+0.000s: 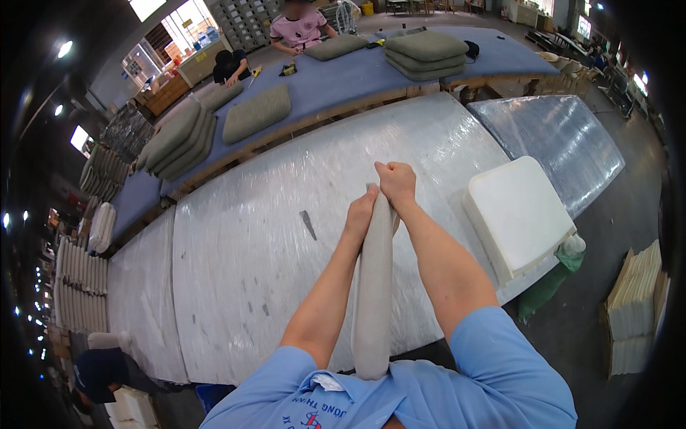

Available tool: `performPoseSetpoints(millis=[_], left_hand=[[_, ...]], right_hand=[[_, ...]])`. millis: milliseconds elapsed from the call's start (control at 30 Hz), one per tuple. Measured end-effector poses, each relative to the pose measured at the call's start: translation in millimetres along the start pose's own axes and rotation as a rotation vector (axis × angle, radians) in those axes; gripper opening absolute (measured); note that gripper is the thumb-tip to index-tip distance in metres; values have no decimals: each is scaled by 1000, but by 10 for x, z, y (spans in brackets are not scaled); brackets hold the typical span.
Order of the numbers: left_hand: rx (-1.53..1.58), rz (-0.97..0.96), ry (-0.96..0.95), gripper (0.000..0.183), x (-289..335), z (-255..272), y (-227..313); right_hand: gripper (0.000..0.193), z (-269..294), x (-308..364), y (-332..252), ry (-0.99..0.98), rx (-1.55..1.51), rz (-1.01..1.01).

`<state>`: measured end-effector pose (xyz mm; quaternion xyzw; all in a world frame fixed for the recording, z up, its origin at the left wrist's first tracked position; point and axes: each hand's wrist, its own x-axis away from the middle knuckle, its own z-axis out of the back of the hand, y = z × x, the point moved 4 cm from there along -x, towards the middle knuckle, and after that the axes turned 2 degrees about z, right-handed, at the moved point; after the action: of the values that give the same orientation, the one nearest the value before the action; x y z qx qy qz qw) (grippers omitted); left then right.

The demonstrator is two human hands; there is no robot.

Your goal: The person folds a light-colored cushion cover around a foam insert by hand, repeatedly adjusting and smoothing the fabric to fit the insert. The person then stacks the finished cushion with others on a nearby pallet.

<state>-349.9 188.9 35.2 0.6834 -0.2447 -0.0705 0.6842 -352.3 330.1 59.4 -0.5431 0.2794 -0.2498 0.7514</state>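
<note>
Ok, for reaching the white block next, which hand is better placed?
Likely the right hand: it is nearer the white block, which lies to its right; the left hand is farther across. Both are at the far end of the grey cushion.

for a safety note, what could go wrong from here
The grey cushion stands on edge, with the left hand and right hand at its far end; it might twist or slip if the grip loosens. The white pad lies by the right edge of the plastic-wrapped table, so a bump could knock it off. The dark pointed piece might snag fabric if sharp, which I cannot tell.
</note>
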Motion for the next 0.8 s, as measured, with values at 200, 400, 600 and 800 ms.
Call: performPoseSetpoints(millis=[200, 400, 600, 800], left_hand=[[61, 41, -96, 59, 10, -68, -84], [82, 33, -212, 49, 58, -135, -117], [179, 90, -299, 45, 63, 111, -16], [218, -24, -244, 27, -34, 570, 80]], right_hand=[[56, 49, -2, 132, -52, -139, -37], [58, 135, 84, 265, -26, -338, -141], [44, 56, 219, 267, -163, -640, -162], [24, 24, 478, 196, -521, -757, -75]])
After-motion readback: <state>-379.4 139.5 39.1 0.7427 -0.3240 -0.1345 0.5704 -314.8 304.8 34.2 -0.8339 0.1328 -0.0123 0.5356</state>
